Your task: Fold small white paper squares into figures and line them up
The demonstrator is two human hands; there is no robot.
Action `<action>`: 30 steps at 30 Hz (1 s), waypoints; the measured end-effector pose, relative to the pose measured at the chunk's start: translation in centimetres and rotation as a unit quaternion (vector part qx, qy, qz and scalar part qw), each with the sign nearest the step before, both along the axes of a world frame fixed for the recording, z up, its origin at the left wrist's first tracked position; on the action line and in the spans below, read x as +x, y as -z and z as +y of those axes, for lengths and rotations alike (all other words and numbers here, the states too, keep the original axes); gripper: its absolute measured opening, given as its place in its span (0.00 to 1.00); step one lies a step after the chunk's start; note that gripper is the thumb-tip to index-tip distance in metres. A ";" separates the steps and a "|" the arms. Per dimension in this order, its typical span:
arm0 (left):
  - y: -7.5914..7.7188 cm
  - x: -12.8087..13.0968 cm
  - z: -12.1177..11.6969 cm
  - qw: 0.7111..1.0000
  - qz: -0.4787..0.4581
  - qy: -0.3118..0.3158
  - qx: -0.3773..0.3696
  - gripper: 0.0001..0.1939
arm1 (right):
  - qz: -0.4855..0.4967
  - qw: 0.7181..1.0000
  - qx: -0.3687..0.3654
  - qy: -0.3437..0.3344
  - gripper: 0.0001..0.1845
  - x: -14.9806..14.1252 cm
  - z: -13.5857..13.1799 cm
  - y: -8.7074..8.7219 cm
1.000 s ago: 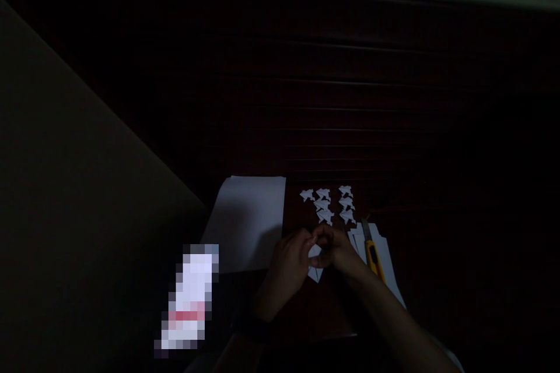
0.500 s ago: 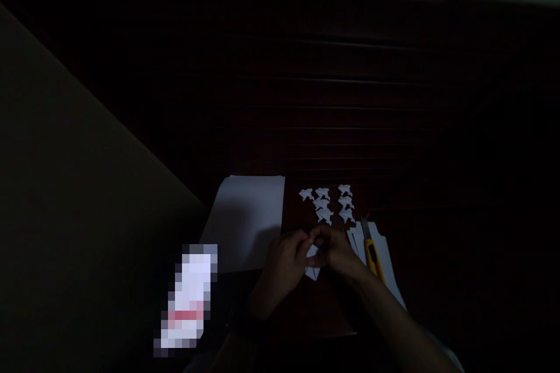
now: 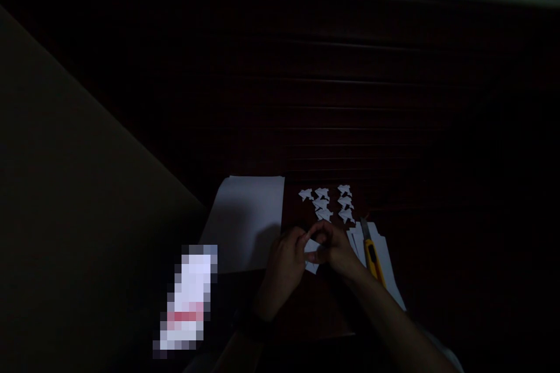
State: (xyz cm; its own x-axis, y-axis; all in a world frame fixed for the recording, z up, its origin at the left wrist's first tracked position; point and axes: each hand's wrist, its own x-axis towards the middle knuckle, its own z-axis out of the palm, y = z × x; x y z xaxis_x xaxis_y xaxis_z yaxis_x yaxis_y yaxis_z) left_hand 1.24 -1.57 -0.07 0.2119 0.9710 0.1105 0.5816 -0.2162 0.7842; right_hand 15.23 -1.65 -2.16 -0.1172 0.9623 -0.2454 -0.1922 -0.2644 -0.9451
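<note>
Matt white paper vs. dark wood-look tbl [image 3: 324, 306] w/ slight sheen.
Lg sheets [image 3: 249, 201], lower ctr-left: smooth, matt paper. Folded figs [image 3: 322, 204] & folded pc [image 3: 312, 268], lower ctr: creased matt paper. Cutter [image 3: 380, 275], lower rt of ctr: grey metal blade, yellow plastic-look handle. Slatted panel [image 3: 367, 94], upper ctr: dark, thin glossy streaks.

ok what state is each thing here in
Small paper, folded, held in both hands
Left hand, fingers closed on the paper
Right hand, thumb on the paper
Paper figures, seven, folded, laid out
Cutter, lying with blade out
Loose papers, overlapping under the cutter
Large sheets, stacked flat
Bright patch, too blurred to tell
</note>
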 end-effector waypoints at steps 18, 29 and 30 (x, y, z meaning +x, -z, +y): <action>-0.3 -0.1 0.2 0.996 -0.037 -0.081 0.013 0.14 | -0.048 0.997 0.053 -0.006 0.26 0.5 0.3 0.1; 0.4 -1.2 1.2 0.958 -0.226 -0.159 -0.081 0.12 | -0.037 0.997 0.055 -0.031 0.19 0.6 0.4 -0.7; 0.4 -1.3 1.3 0.954 -0.236 -0.162 -0.091 0.13 | -0.046 0.997 0.056 -0.019 0.15 0.7 0.5 -0.6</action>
State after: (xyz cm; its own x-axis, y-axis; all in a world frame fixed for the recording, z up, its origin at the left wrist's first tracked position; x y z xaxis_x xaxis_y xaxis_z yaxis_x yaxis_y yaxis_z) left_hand -0.08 -0.28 -0.49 -0.1338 0.9894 -0.0565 0.1678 0.0788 0.9827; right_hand 15.91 -1.18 -1.52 -0.1370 0.9794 -0.1485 -0.0951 -0.1622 -0.9822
